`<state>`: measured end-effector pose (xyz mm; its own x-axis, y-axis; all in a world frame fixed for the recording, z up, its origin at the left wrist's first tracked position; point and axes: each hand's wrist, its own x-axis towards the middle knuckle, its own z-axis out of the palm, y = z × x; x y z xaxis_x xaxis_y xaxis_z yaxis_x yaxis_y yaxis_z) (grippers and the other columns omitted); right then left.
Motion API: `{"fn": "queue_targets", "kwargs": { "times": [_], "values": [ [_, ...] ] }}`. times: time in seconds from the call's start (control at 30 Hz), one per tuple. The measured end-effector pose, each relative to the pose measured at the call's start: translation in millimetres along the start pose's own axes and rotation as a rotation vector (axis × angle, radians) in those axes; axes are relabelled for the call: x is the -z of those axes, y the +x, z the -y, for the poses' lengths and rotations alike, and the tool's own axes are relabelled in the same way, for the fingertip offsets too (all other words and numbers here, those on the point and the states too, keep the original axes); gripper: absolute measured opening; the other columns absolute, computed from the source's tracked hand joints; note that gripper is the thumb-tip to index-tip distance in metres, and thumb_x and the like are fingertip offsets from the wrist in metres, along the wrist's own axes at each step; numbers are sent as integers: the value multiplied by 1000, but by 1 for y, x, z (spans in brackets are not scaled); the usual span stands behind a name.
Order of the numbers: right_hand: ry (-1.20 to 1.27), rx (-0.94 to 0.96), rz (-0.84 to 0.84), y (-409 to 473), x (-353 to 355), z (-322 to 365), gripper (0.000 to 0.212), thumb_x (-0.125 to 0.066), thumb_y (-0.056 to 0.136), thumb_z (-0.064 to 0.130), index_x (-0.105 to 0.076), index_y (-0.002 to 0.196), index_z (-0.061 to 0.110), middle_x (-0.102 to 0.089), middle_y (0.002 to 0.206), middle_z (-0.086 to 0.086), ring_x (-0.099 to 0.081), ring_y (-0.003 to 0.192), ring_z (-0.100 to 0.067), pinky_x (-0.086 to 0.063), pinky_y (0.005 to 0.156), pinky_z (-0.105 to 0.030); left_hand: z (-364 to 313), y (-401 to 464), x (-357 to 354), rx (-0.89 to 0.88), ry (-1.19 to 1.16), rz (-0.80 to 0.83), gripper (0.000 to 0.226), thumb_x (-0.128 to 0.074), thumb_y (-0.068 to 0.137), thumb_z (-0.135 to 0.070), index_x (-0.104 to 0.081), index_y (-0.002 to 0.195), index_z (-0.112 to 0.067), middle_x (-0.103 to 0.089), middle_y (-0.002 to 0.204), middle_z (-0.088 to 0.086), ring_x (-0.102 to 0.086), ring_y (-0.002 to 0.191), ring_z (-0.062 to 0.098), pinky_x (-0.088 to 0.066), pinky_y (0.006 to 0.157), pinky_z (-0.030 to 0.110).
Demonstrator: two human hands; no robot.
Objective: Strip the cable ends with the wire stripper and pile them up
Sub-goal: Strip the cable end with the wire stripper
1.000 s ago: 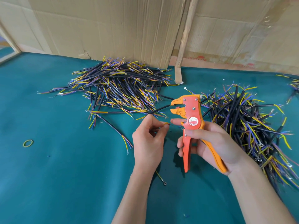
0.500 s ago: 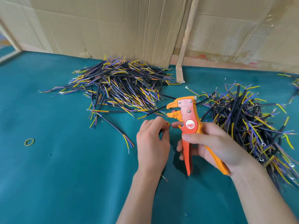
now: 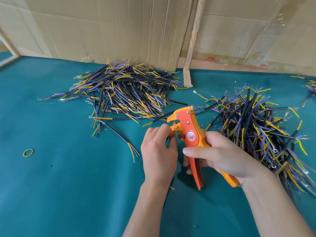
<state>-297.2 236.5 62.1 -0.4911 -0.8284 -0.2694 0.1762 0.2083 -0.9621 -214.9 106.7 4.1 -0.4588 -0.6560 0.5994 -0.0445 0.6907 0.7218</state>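
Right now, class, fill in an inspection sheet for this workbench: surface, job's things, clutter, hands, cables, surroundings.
Surface: teal cloth.
Job's things: orange wire stripper, jaws open at a wire end.
Clutter: yellow rubber band; loose cable.
Hands: left hand pinches a wire at the jaws; right hand grips the stripper's handles.
Cables: left pile by the cardboard; right pile beside the right hand.
Surroundings: cardboard sheets, wooden strip.

Bright, even daylight, soft shadows, wide-angle bending at edges.
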Motion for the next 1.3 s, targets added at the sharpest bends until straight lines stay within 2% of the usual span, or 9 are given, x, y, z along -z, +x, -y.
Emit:
{"fn": "queue_targets", "kwargs": {
  "times": [0.13,0.23,0.3,0.4,0.63,0.77,0.97,1.13,1.3],
  "values": [
    [40,-4,-34,0,5,-1,49,-77,78,17,-63,122,1,-62,83,-22,-66,78,-35,-58,67,-44,3,1,1,63,2,-70,17,-70,79,1,-60,74,-13,-66,77,-10,-58,75,21,-46,68,33],
    [175,14,-111,1,11,0,52,-75,76,14,-64,124,-1,-62,81,-27,-66,75,-35,-57,64,-44,4,4,3,170,-50,-159,20,-67,81,-3,-58,74,-19,-69,80,-14,-62,75,19,-51,69,38],
    [315,25,-123,4,12,-1,46,-73,77,13,-69,119,-4,-65,92,-30,-67,74,-35,-58,63,-46,4,5,3,205,-80,-177,22,-65,84,-8,-55,75,-25,-67,77,-13,-63,73,23,-53,68,43],
    [376,-8,-42,7,11,-4,37,-71,83,17,-72,114,-2,-69,112,-29,-68,75,-34,-59,66,-48,5,6,5,266,-123,-208,21,-63,87,-16,-49,78,-27,-65,82,-15,-62,73,25,-52,70,49],
    [323,-72,58,15,1,-13,45,-83,76,26,-73,115,3,-70,102,-29,-69,76,-34,-58,68,-47,4,7,5,292,-188,-175,25,-63,85,-18,-43,76,-30,-66,83,-14,-61,72,24,-52,68,45],
    [308,-77,70,12,2,-11,47,-80,76,23,-71,116,1,-68,98,-30,-67,74,-35,-58,67,-48,4,6,3,257,-206,-108,27,-63,85,-18,-40,78,-31,-65,86,-14,-62,76,23,-53,71,43],
    [284,-88,94,5,5,-6,57,-81,71,9,-63,122,-8,-62,88,-26,-62,71,-36,-57,66,-47,6,6,2,131,-140,-13,44,-64,84,-5,-38,79,-40,-64,85,-13,-62,80,22,-53,70,44],
    [246,-100,99,4,5,-6,58,-77,75,3,-57,127,-12,-54,83,-23,-58,69,-35,-56,64,-46,6,5,2,83,-93,-7,39,-62,82,1,-41,80,-32,-59,94,-14,-60,81,20,-52,69,42],
    [244,-99,96,4,6,-5,56,-75,76,3,-56,127,-12,-53,78,-20,-56,65,-33,-55,60,-44,6,4,2,79,-81,-7,39,-64,82,3,-42,79,-29,-59,91,-13,-56,80,18,-48,70,40]
  ]
}}
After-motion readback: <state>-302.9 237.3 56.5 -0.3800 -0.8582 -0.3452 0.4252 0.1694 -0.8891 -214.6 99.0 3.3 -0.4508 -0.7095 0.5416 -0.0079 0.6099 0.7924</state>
